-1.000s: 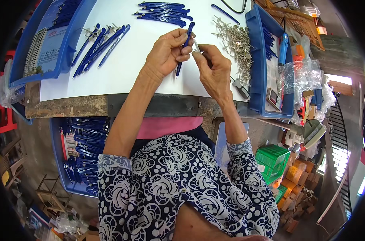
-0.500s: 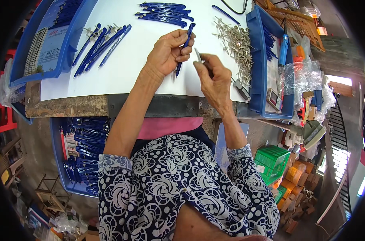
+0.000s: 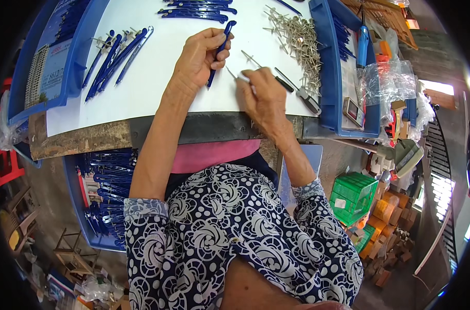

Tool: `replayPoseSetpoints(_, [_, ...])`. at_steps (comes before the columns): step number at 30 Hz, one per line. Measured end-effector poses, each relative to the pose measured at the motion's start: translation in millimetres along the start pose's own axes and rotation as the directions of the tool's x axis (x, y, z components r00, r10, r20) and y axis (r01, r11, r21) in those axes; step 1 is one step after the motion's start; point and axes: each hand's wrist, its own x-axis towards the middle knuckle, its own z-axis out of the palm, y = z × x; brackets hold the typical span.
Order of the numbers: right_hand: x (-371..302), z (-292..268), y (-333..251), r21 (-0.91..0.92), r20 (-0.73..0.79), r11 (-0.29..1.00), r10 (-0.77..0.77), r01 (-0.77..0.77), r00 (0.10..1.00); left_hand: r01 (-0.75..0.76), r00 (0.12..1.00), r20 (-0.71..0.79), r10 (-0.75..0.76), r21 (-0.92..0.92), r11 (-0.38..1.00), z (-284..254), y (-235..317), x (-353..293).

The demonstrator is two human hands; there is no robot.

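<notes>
My left hand (image 3: pixel 196 57) is closed around a slim blue plastic piece (image 3: pixel 222 49) with a rounded upper end, held slanting above the white work surface (image 3: pixel 157 88). To its right, my right hand (image 3: pixel 265 98) is closed on a thin pointed tool (image 3: pixel 241 76) with a pale body. Its fine tip points towards the blue piece, apart from it. The fingers hide most of this tool. One metal pin (image 3: pixel 251 58) lies alone beyond my right hand, left of a heap of flat-headed metal pins (image 3: pixel 299 44).
Several blue pieces (image 3: pixel 196 10) lie at the far side, others with pins (image 3: pixel 113 59) at the left. Blue trays (image 3: pixel 80 67) (image 3: pixel 330 98) flank the surface. Two slim tools, one dark-handled (image 3: pixel 284 83) and one grey-handled (image 3: pixel 308 101), lie right. A blue bin (image 3: pixel 82 222) sits below.
The view has shifted, moving the table leftwards and up in the picture. My right hand has lowered and turned its tool to point left. The dark-handled tool now shows beside it.
</notes>
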Motion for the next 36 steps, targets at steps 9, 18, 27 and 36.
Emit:
replayPoseSetpoints(9, [33, 6, 23, -0.251, 0.059, 0.968, 0.037, -0.021, 0.998, -0.017, 0.999, -0.035, 0.016, -0.021, 1.000, 3, 0, 0])
replayPoseSetpoints(18, [40, -2, 23, 0.287, 0.081, 0.908, 0.293, -0.304, 0.953, 0.089, 0.996, 0.042, -0.084, -0.139, 0.986, -5, 2, 2])
replayPoseSetpoints(27, [53, -21, -2, 0.623, 0.236, 0.681, 0.306, -0.386, 0.922, 0.128, 0.988, 0.096, -0.117, -0.117, 0.985, 3, 2, 1])
replayPoseSetpoints(36, [50, -17, 7, 0.663, 0.281, 0.620, 0.312, -0.418, 0.908, 0.139, 0.986, 0.093, -0.136, -0.025, 0.990, 4, 2, 0])
